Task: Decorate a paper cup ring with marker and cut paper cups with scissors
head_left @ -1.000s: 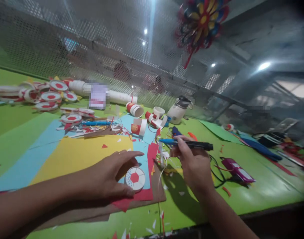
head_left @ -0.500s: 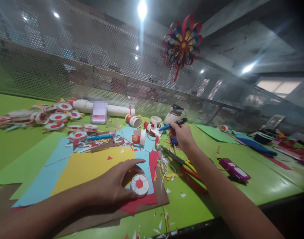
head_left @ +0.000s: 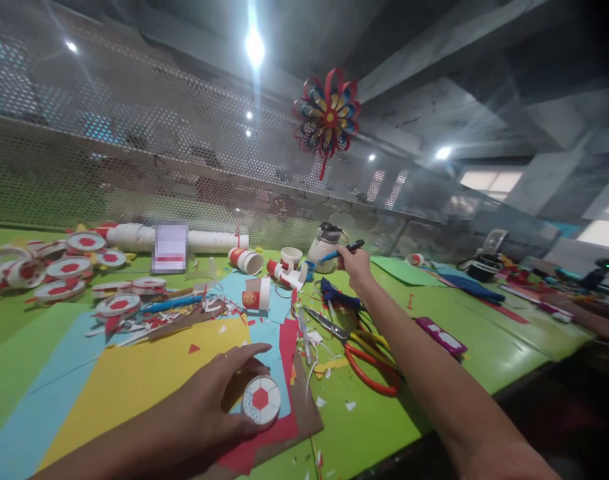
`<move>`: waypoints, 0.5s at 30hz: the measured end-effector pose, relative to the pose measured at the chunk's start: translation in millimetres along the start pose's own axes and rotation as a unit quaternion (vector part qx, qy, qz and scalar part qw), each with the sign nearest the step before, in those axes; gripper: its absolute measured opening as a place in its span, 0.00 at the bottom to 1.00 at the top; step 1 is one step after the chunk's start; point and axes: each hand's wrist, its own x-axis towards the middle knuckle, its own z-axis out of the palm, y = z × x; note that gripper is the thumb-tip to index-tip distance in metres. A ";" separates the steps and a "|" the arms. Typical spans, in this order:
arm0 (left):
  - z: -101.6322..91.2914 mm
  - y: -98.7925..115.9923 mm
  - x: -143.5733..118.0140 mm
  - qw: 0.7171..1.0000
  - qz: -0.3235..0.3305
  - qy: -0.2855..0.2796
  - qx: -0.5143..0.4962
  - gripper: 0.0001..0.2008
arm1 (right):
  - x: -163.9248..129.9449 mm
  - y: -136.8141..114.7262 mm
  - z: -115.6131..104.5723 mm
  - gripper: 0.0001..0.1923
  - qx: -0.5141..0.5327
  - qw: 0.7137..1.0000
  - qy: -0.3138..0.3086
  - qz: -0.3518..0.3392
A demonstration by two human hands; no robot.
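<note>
In my left hand (head_left: 204,393) is a small white round disc (head_left: 261,402) with a red hexagon, black lines and blue dots on its left side. The thumb presses its lower edge, the index finger arches above it, and the other fingers are partly hidden. Farther forward, my right hand (head_left: 357,267) grips a black marker (head_left: 352,247) with a blue front end pointing left. That end is in front of a white jar with a dark lid (head_left: 324,250). Below the right hand lie orange-handled scissors (head_left: 369,377) and a dark blue-handled tool (head_left: 337,293).
Coloured paper sheets (head_left: 164,360) lie under my left arm. Several red-and-white discs (head_left: 69,269) are heaped at the left. Paper cups (head_left: 257,295), one of them cut, stand mid-table among scraps. A purple object (head_left: 442,337) lies right. Perforated mesh (head_left: 184,180) runs behind; another person's arm (head_left: 589,320) shows far right.
The view has turned right and tilted up, so table things appear farther left and lower. Both hands keep their hold, and the marker stays raised near the jar.
</note>
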 end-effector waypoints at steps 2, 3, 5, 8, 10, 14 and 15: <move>0.8 1.0 -0.5 1.000 -0.002 0.004 0.002 0.39 | 5.0 3.2 0.9 0.16 -0.012 1.000 0.001 0.002; 1.1 1.6 -0.7 1.000 -0.003 0.009 0.003 0.39 | 6.8 5.1 2.2 0.16 -0.018 1.000 -0.001 0.002; 1.5 2.8 -1.0 1.000 -0.001 0.013 0.008 0.38 | 10.4 9.2 5.8 0.16 -0.035 0.999 -0.008 0.001; 0.3 4.6 -1.1 1.000 0.005 0.009 0.008 0.38 | 17.7 14.1 13.7 0.16 -0.068 0.997 -0.021 0.001; -1.3 6.1 -1.2 1.000 0.002 -0.006 0.010 0.37 | 24.1 15.5 20.9 0.17 -0.095 0.995 -0.029 0.001; -2.1 9.2 -2.3 1.000 -0.010 0.000 0.007 0.37 | 35.6 15.0 39.0 0.17 -0.153 0.987 -0.050 -0.002; -1.5 9.6 -2.6 1.000 -0.013 0.005 0.005 0.37 | 37.9 14.8 43.6 0.16 -0.166 0.985 -0.055 -0.002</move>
